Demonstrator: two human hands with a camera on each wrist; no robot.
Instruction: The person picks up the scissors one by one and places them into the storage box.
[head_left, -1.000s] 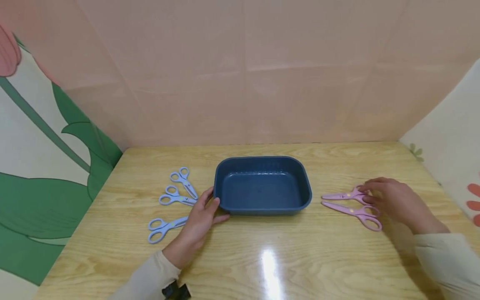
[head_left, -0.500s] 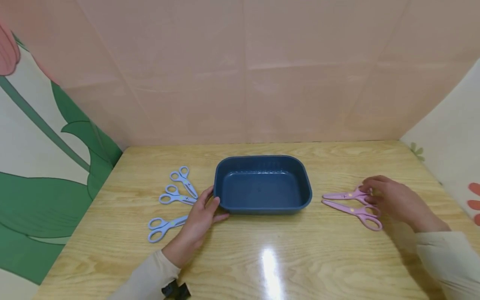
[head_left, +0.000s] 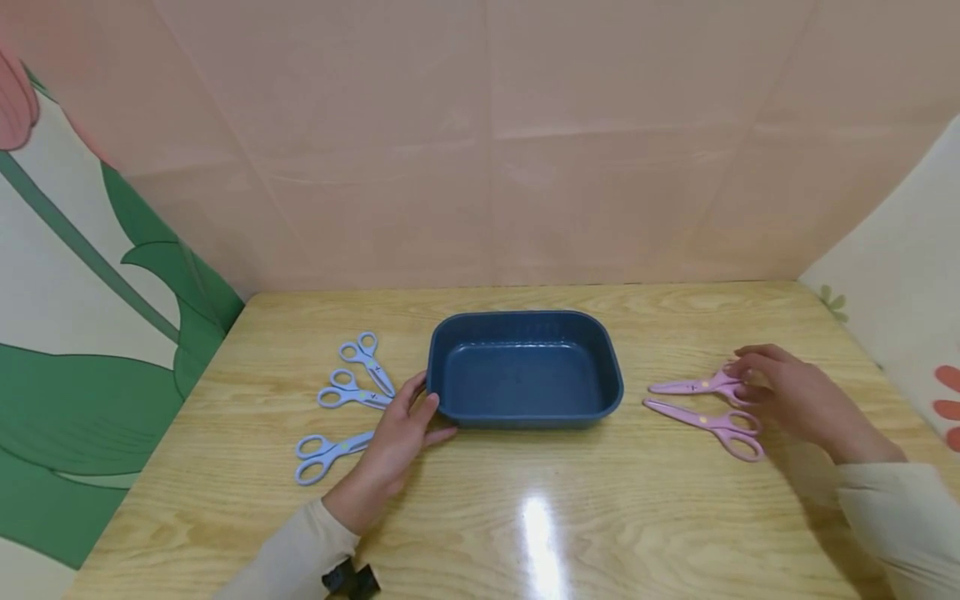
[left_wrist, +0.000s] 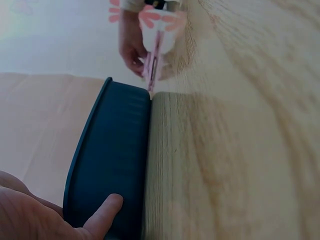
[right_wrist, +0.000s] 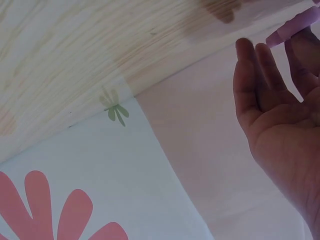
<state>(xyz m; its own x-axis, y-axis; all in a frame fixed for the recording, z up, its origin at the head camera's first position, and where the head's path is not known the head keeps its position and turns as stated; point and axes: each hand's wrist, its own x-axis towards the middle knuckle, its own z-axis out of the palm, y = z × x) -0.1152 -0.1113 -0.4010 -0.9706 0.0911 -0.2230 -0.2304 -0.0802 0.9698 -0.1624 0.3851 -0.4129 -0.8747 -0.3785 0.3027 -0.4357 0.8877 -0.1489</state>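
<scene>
At the middle of the table stands a dark blue rectangular tray [head_left: 525, 414]. My left hand [head_left: 397, 442] rests against its near left corner, one finger [left_wrist: 106, 212] extended along the outer wall in the left wrist view. To the right, my right hand [head_left: 806, 408] pinches the handle of a pair of pink scissors [head_left: 686, 387], blades pointing left toward the tray. Part of that handle [right_wrist: 295, 27] shows at the fingers in the right wrist view. Just in front lies a second pair of pink scissors [head_left: 705, 422].
Left of the tray lie three pairs of blue scissors: a far pair [head_left: 366, 360], a middle pair [head_left: 348, 392] and a near pair [head_left: 326, 454] partly behind my left hand. A pink wall covering [head_left: 487, 167] rises at the table's back edge, with patterned panels at both sides.
My right hand has shifted slightly right and back, and the pink scissors in it have shifted with it, away from the second pair. The left hand and tray have stayed put.
</scene>
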